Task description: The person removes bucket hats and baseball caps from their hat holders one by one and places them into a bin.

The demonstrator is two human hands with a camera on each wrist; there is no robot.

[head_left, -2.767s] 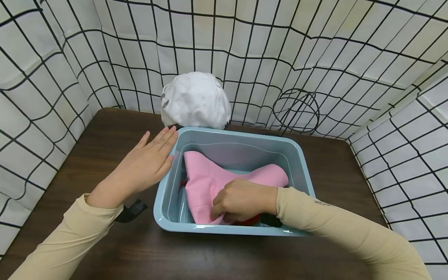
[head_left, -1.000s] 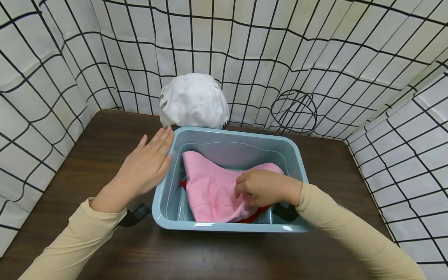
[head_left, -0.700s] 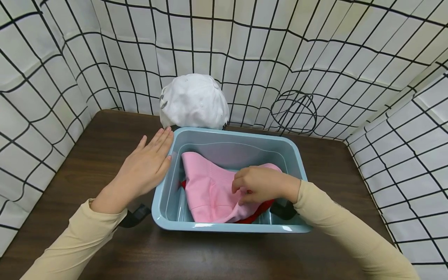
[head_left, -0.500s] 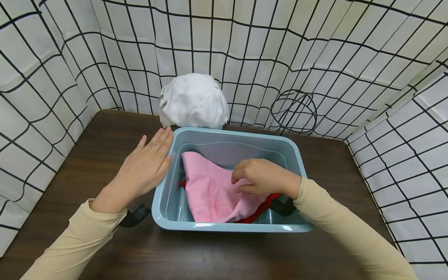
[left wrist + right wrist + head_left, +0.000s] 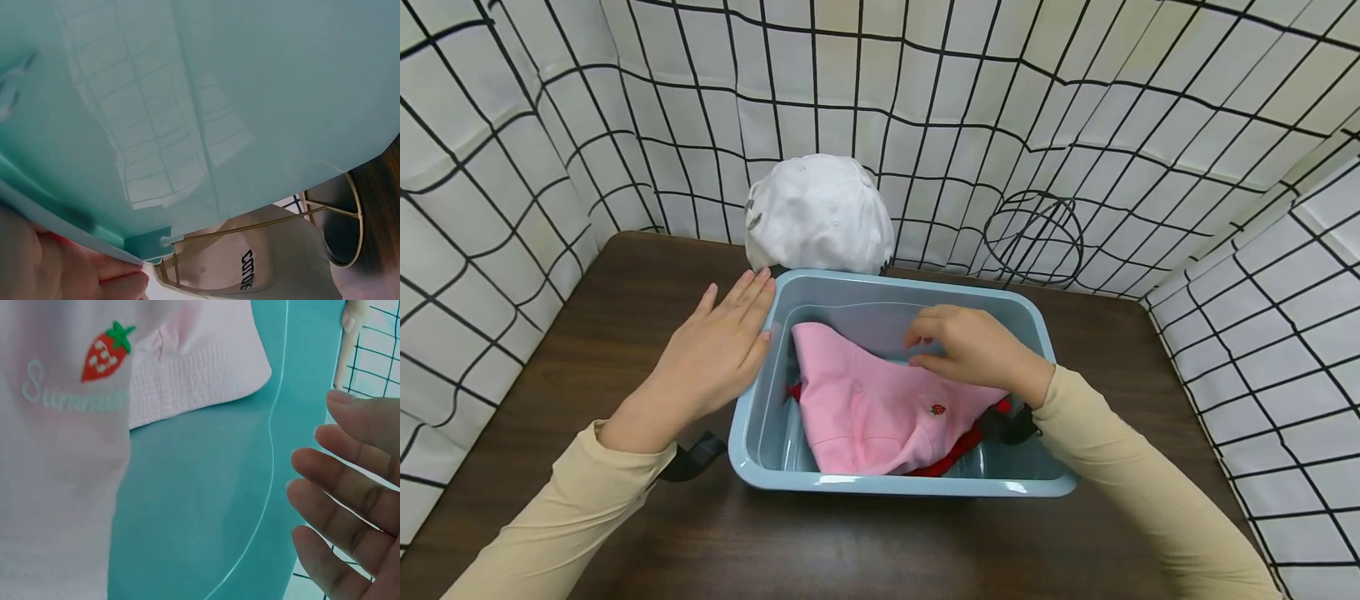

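Note:
A pink bucket hat (image 5: 865, 400) with a small strawberry embroidery (image 5: 937, 409) lies in a light blue plastic tub (image 5: 910, 483), over something red (image 5: 947, 460). My left hand (image 5: 718, 350) lies flat along the tub's left rim, fingers straight. In the left wrist view its fingers (image 5: 81, 272) show at the tub's edge. My right hand (image 5: 970, 346) hovers above the hat's back right part, fingers loosely bent and holding nothing. The right wrist view shows these fingers (image 5: 337, 494) spread apart from the hat (image 5: 200, 369), whose strawberry has lettering below it.
Behind the tub, a white cap (image 5: 820, 212) sits on a wire stand (image 5: 337, 209). A black wire frame (image 5: 1033, 237) leans at the back right. Black grid panels (image 5: 962, 100) enclose the dark wooden table (image 5: 662, 533) at the back and sides.
My right hand has let go of the hat's front part and risen toward the back of the tub, uncovering the strawberry. The left hand keeps its place on the rim.

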